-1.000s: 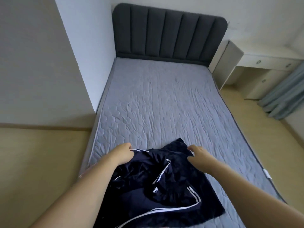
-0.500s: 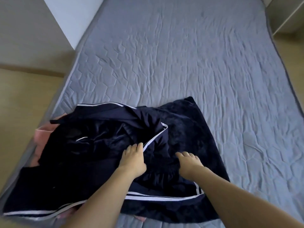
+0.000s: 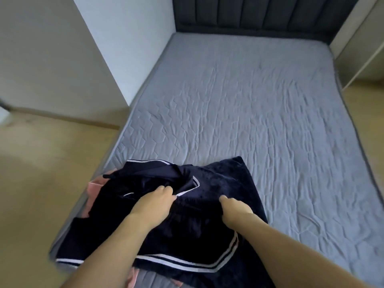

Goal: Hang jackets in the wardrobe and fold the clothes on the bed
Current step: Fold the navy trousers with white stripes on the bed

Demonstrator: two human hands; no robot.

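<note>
- The bed point(image 3: 249, 104) is taking up most of the view, its grey quilted cover lying wrinkled and its dark padded headboard point(image 3: 259, 13) standing at the far end.
- A pale wood floor point(image 3: 41, 173) is showing to the left of the bed, running up to a white wall point(image 3: 52, 48), and a light cabinet point(image 3: 361, 44) is standing at the far right corner beside the headboard.
- A dark navy garment point(image 3: 218, 242) with white stripes is lying crumpled at the near left corner of the bed, its near part hanging toward the bed's edge (the frame is somewhat blurred, so its exact shape is hard to read).
- A pink piece of clothing point(image 3: 93, 192) is peeking out from under the navy garment on its left side and again at the near edge.
- The left hand point(image 3: 153, 204) is resting on the navy garment, its fingers curling round a fold of fabric next to a white-edged hem.
- The right hand point(image 3: 234, 210) is lying on the garment just to the right of it, the two hands near but apart; its fingers are bending down into the dark cloth, though I cannot tell whether they are pinching it or only pressing.
</note>
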